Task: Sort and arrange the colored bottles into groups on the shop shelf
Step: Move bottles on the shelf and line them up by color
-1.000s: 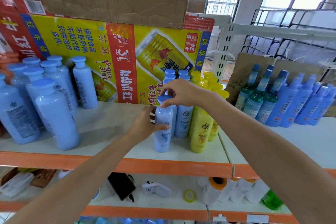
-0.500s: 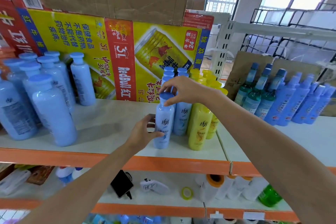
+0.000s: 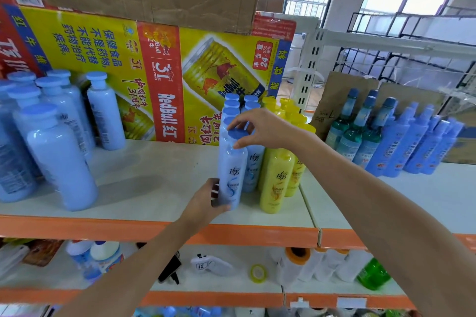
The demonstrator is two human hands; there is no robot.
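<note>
R hand (image 3: 260,127), centre frame: thumb + index pinch the cap (image 3: 237,134) of the front blue bottle (image 3: 231,172); other fingers arch above it, contact not clear. L hand (image 3: 206,203), just below-left of centre: fingers wrapped round the btl's lower body from its left side, near the base. So both hands grip one btl, R on top, L at bottom. Btl upright, long axis vertical, label facing cam. Base is on the shelf (image 3: 154,188) or v. close to it; L hand hides the contact, can't tell. It heads the left blue row (image 3: 231,104), which runs back toward the Red Bull carton (image 3: 159,80). The second blue row (image 3: 253,170) sits tight on its right, yellow bottles (image 3: 277,180) next over. Key relation: btl lies directly betw. the two hands w/ its row straight behind it. Next move (judgement) = small push back or twist about the vertical axis to square it w/ the row; L hand, nearer the base, steers and R steadies. Risk: tall narrow btls packed tight, a nudge could tip neighbours. Further out: big blue bottles (image 3: 61,157) at far left of frame, well apart; green bottles (image 3: 360,134) + blue spray bottles (image 3: 401,147) at right.
</note>
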